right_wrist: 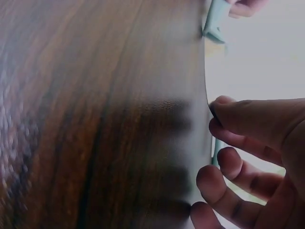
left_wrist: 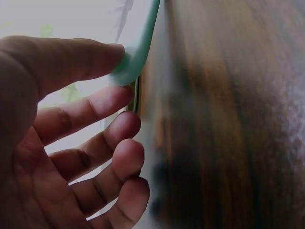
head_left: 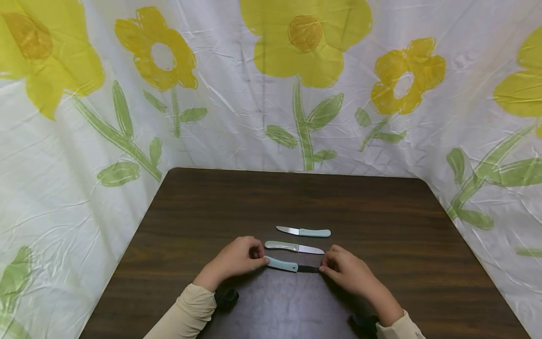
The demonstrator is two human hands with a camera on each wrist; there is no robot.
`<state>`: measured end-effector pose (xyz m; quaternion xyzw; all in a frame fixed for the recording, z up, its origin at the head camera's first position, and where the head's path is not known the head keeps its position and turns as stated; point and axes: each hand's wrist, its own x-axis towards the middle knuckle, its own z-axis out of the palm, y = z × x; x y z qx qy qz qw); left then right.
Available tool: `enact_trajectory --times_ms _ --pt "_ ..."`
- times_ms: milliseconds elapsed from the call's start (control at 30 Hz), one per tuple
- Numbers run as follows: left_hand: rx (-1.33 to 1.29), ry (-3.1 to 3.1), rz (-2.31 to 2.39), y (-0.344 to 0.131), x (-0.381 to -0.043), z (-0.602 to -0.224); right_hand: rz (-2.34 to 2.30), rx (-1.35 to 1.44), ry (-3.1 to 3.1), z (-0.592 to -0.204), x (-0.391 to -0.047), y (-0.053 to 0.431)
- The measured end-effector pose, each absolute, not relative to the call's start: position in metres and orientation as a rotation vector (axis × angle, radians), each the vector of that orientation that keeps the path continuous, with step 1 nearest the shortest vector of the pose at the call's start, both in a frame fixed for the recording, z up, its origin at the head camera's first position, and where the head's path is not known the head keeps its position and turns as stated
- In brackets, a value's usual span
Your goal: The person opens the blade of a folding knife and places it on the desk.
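Observation:
Three small knives with pale handles lie one behind another in the head view. The nearest knife point(head_left: 281, 264) has a light blue-green handle on the left and a blade that looks dark on the right. My left hand point(head_left: 239, 258) pinches the handle's end between thumb and index finger; the left wrist view shows that rounded handle end point(left_wrist: 138, 52) up close. At the other end, thumb and index finger of my right hand point(head_left: 349, 270) pinch the blade's tip. Behind it is the middle knife point(head_left: 281, 246), blade to the right. Farthest back, the third knife point(head_left: 314, 233) points its blade left.
The knives are on a dark brown wood-grain table point(head_left: 211, 202). A white cloth point(head_left: 237, 117) printed with yellow flowers hangs around its back and sides. Dark straps or devices point(head_left: 227, 298) sit at both wrists.

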<state>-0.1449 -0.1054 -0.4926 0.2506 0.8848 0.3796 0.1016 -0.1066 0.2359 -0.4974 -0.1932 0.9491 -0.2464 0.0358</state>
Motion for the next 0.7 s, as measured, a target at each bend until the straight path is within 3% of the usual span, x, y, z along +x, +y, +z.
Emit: enact_trajectory --times_ms 700 --pt "0.647 2.843 1.043 -0.107 -0.154 -0.489 -0.752 -0.424 3.061 -0.484 -0.124 0.255"
